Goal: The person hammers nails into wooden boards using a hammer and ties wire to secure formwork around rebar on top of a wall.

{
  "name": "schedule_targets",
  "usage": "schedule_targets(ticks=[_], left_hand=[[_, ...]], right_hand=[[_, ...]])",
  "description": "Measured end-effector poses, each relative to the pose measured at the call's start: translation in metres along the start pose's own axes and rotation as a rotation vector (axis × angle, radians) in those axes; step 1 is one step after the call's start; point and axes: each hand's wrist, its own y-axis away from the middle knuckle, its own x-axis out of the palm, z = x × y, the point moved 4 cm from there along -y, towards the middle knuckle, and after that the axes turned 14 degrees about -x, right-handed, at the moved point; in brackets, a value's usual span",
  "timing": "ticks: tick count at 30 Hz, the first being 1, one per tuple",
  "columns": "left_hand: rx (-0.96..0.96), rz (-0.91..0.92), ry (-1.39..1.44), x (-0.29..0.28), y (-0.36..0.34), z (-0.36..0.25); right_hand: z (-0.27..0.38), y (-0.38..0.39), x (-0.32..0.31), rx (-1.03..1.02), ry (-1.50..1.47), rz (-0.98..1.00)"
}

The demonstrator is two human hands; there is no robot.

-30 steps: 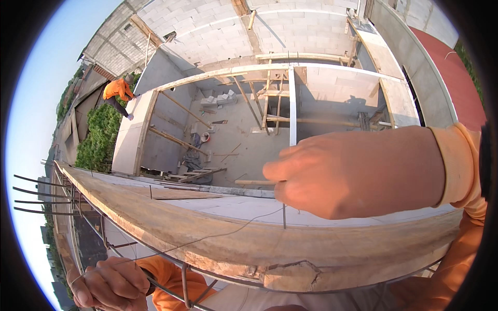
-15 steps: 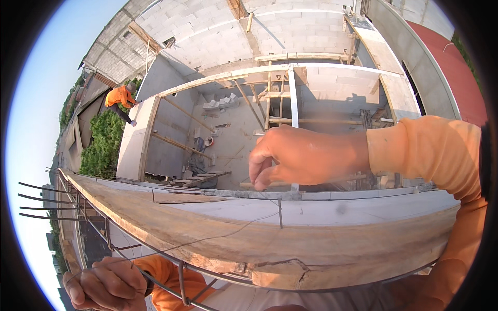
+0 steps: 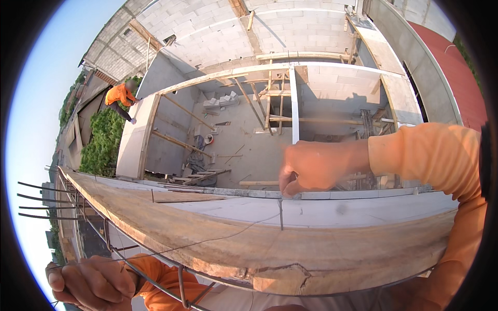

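Note:
A thin wire (image 3: 199, 240) crosses above the long wooden board (image 3: 207, 243), from my left hand to an upright thin metal pin (image 3: 281, 215). My left hand (image 3: 91, 282), at the lower left beside the steel bar frame (image 3: 181, 282), is closed on the wire. My right hand (image 3: 324, 166), slightly blurred, hangs just over the pin's top, thumb and fingers pinched together. They appear to grip the wire's other end, though the fingertips partly hide it.
Several bare steel bars (image 3: 46, 194) jut out at the left. Beyond the light block wall top (image 3: 353, 210), a drop leads to a room floor (image 3: 244, 155) with timber props and blocks. A co-worker in orange (image 3: 120, 96) bends over a far-left wall.
My right hand has moved right and slightly down, to the pin's top. My left hand has shifted a little left, still closed on the wire.

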Motion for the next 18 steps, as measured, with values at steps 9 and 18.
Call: schedule_targets(ticks=[9,18], left_hand=[[0.068,-0.056,-0.030,-0.004,0.005,0.001],[0.147,-0.106,-0.106,0.001,0.005,0.004]], right_hand=[[0.064,0.013,-0.017,-0.109,0.325,0.510],[0.014,-0.028,-0.005,-0.354,0.111,-0.089]])
